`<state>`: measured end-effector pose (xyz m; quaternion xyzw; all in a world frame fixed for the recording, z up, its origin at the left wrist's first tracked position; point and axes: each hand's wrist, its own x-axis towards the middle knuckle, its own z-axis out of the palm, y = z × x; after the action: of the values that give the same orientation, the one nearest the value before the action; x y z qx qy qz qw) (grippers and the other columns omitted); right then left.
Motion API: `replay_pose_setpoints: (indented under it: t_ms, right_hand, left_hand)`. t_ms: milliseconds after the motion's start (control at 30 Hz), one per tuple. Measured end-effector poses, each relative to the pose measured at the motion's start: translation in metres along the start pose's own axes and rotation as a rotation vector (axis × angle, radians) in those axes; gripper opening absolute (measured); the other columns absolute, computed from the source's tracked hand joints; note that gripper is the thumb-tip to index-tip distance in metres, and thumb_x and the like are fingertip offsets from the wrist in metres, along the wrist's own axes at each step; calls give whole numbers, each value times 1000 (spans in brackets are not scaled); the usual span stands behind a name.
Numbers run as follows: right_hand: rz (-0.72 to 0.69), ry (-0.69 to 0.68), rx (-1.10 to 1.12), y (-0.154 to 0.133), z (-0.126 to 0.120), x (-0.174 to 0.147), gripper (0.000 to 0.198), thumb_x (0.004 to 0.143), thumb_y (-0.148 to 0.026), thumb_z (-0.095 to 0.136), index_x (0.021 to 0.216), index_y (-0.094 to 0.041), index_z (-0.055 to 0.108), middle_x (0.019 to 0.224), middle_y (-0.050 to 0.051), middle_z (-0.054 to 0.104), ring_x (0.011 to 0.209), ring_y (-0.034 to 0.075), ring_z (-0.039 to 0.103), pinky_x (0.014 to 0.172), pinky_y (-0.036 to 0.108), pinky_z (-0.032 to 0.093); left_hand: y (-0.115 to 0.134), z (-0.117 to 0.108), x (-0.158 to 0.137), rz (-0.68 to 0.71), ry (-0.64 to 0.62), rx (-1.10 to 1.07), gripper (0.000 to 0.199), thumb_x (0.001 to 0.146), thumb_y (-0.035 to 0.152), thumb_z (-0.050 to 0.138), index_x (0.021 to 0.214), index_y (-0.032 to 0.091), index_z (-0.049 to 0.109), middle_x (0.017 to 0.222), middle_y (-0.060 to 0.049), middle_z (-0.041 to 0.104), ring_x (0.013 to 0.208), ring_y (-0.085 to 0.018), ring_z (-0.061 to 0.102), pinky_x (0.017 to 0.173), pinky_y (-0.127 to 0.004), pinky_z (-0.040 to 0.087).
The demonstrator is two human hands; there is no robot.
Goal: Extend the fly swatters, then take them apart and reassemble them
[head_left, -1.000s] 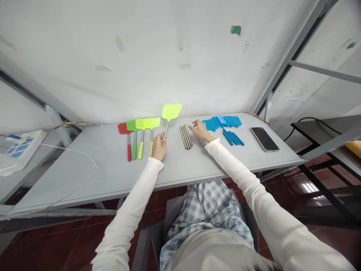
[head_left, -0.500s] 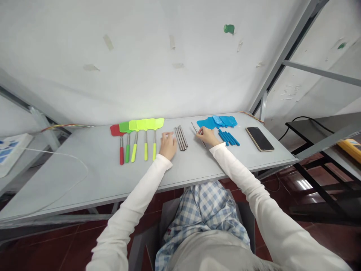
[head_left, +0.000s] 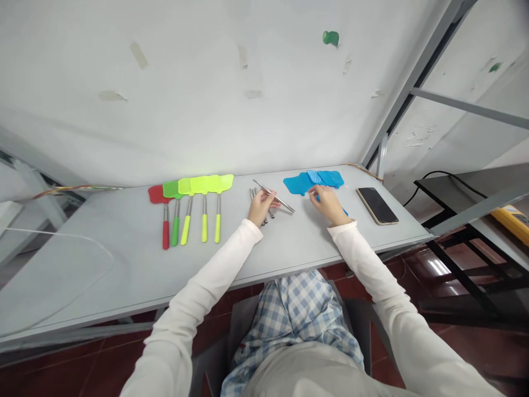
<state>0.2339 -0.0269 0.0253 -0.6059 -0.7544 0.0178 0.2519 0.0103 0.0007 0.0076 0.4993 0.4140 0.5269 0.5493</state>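
My left hand (head_left: 261,206) is closed on a thin metal rod (head_left: 285,205), which slants down to the right above the table. Several more metal rods (head_left: 271,213) lie beneath that hand, partly hidden by it. Over the blue handle tubes (head_left: 346,212) is my right hand (head_left: 327,204), its fingers curled together; whether a tube is between them cannot be made out. The hand covers most of the tubes. Just behind it, blue fly swatter heads (head_left: 296,184) overlap one another along the wall side.
Left of the rods lie a red fly swatter (head_left: 166,234), a green fly swatter (head_left: 175,229) and three yellow fly swatters (head_left: 204,227), in a row. A phone (head_left: 377,205) rests at the right. Wall and metal frame posts (head_left: 382,157) bound the table (head_left: 136,259).
The metal rod has passed from my right hand to my left, which now holds it up over the other rods. My right hand has moved right onto the blue handle tubes. The view shifted slightly.
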Motion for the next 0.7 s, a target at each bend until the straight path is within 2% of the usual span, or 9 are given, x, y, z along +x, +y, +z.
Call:
replay_pose_setpoints:
  t_ms: [100,167,300,367,467,600,700]
  right_hand:
    - [141,-16,-348,17,0,-13,26,92,-23,42,102,-10,62,104,20,60,101,31,51,82,39,36]
    - [124,-53,-416,19,4,-20,26,91,-24,44,106,-12,61,106,20,58,102,31,49,82,39,35]
    - [-14,-97,-376,14,8,-26,28,90,-30,49,113,-16,58,108,16,57,101,30,48,84,39,34]
    - [1,-92,-383,12,8,-26,33,89,-33,52,115,-14,58,110,17,56,102,31,48,84,39,34]
    - [36,-106,-361,11,6,-25,27,89,-34,53,105,-14,62,108,17,59,103,31,49,84,39,33]
    - [-62,-130,-139,2,4,-18,20,93,-28,50,106,-19,62,100,9,67,97,24,55,85,35,32]
    - [-130,-80,-24,-10,3,-10,19,95,-27,47,108,-21,61,98,6,69,95,22,58,86,33,31]
  left_hand:
    - [0,-9,4,53,100,-60,30,78,41,68,88,16,53,81,-2,64,60,-13,67,65,-32,58]
    - [0,-12,5,78,139,-97,29,78,40,67,87,17,53,81,-3,64,60,-14,67,66,-32,58]
    - [-1,-14,2,88,133,-140,28,79,40,65,88,17,54,77,-2,65,65,-15,68,72,-35,57]
    - [-2,-14,1,78,121,-160,27,79,40,64,89,17,54,75,-3,66,67,-16,69,74,-35,57]
    - [-3,-14,-1,66,106,-197,24,79,38,63,89,17,55,75,-4,68,69,-16,70,75,-35,56]
    - [-3,-14,-1,55,96,-236,22,81,35,60,90,16,55,77,-5,70,71,-17,70,77,-36,56]
    - [-2,-14,-1,40,103,-255,22,80,35,60,89,17,54,76,-5,71,69,-16,69,77,-34,56]
